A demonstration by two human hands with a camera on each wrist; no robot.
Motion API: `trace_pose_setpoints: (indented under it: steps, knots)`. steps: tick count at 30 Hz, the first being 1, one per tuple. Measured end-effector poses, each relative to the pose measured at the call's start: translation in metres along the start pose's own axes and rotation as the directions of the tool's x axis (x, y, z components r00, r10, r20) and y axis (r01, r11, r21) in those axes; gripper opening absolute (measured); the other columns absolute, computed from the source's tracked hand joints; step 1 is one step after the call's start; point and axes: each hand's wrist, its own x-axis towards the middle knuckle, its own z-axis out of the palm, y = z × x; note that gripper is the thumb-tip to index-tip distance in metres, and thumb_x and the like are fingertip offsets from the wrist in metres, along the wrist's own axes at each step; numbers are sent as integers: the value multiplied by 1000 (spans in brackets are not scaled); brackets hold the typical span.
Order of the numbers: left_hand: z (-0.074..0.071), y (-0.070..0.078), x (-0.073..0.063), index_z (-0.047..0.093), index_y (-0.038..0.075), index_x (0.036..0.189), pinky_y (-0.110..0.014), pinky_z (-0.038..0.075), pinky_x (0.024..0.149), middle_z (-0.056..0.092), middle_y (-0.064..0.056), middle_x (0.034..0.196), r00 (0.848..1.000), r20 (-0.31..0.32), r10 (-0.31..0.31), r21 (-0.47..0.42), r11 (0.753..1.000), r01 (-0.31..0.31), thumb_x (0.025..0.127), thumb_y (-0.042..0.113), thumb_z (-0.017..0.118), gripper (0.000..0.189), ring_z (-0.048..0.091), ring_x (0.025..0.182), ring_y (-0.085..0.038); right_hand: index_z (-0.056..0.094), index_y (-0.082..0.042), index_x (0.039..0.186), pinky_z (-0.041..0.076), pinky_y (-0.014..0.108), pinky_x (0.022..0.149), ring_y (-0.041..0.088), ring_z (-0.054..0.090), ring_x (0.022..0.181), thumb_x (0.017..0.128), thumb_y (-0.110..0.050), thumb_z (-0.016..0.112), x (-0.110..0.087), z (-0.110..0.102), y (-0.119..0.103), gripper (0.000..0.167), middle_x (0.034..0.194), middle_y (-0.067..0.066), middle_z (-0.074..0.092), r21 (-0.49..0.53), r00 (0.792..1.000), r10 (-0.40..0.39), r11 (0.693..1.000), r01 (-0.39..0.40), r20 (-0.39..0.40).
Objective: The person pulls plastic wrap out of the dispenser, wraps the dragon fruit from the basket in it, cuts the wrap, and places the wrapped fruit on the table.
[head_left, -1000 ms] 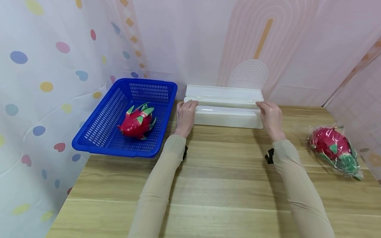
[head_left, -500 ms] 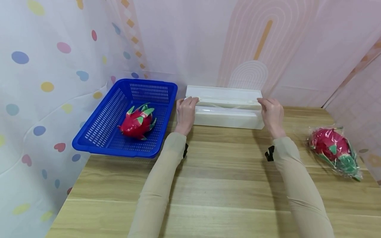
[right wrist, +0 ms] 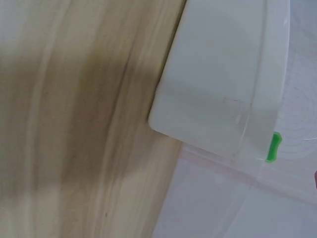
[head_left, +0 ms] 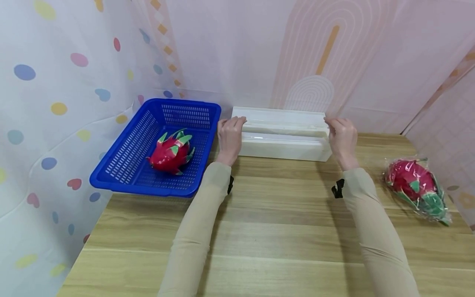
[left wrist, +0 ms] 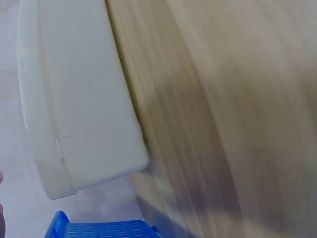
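A long white cling film dispenser point(head_left: 283, 149) stands at the back of the table, its lid point(head_left: 278, 114) raised behind it. My left hand point(head_left: 230, 138) is at its left end and my right hand point(head_left: 343, 140) at its right end, thumb and fingers of each pinched together. Between them, clear cling film point(head_left: 285, 133) barely shows over the opening. Each wrist view shows one end of the dispenser's smooth front; a green piece point(right wrist: 273, 147) sits at the right end. The left fingertips point(left wrist: 1, 218) just enter the left wrist view.
A blue basket point(head_left: 148, 190) on the left holds a red dragon fruit point(head_left: 171, 156). Another dragon fruit point(head_left: 413, 181), wrapped in clear film, lies on the right of the wooden table point(head_left: 274, 231). A patterned curtain point(head_left: 237, 53) hangs close behind the dispenser.
Both hands have risen a little from the dispenser's opening and moved slightly apart. The film's wavy line seen half a second ago is fainter. The basket and both dragon fruits stay put.
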Motion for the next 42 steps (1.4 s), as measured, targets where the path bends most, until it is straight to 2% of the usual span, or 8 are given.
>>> trace_pose_setpoints:
  steps: [7, 12, 18, 24, 33, 42]
  knots:
    - [-5, 1, 8, 72, 9, 97, -40, 51, 88, 75, -6, 93, 1000, 13, -17, -12, 1000, 17, 93, 11, 56, 17, 71, 84, -20, 72, 7, 90, 51, 48, 68, 41, 62, 74, 86, 8, 59, 8, -2, 0, 13, 89, 24, 71, 1, 999, 4, 1000, -4, -33]
    - [-8, 1, 15, 72, 8, 98, -39, 50, 88, 75, -6, 94, 999, 23, -26, -20, 999, 27, 94, 16, 54, 20, 71, 85, -20, 72, 6, 92, 51, 47, 68, 41, 62, 75, 90, 2, 59, 14, -6, -2, 14, 90, 25, 71, 10, 999, -1, 1000, 1, -33]
    - [-12, 2, 21, 72, 8, 99, -38, 50, 89, 75, -6, 96, 1000, 18, -24, -17, 1000, 25, 94, 12, 54, 19, 71, 87, -20, 72, 6, 92, 52, 48, 71, 41, 64, 77, 90, 0, 58, 21, -10, -4, 15, 91, 25, 71, 4, 999, -13, 1000, 14, -45]
    - [-16, 2, 27, 73, 8, 97, -37, 51, 88, 75, -5, 95, 1000, -25, 3, 4, 1000, -3, 92, 7, 55, 18, 71, 87, -19, 72, 6, 92, 52, 49, 72, 42, 64, 79, 91, 2, 56, 24, -13, -6, 16, 91, 25, 71, 12, 998, -6, 1000, 6, -58]
    - [-15, -1, 32, 72, 9, 96, -37, 51, 86, 75, -4, 96, 989, -128, 71, 29, 997, -68, 93, 13, 54, 18, 70, 91, -19, 71, 6, 96, 51, 48, 77, 41, 63, 84, 92, 1, 56, 29, -16, -8, 17, 97, 24, 70, 24, 996, 5, 1000, -3, -83]
    - [-19, -2, 41, 73, 9, 97, -37, 49, 85, 75, -3, 93, 982, -162, 94, 34, 995, -90, 94, 16, 54, 20, 70, 86, -19, 71, 7, 96, 50, 48, 78, 41, 62, 83, 94, -5, 55, 37, -22, -11, 20, 97, 25, 70, 7, 996, -18, 1000, 19, -90]
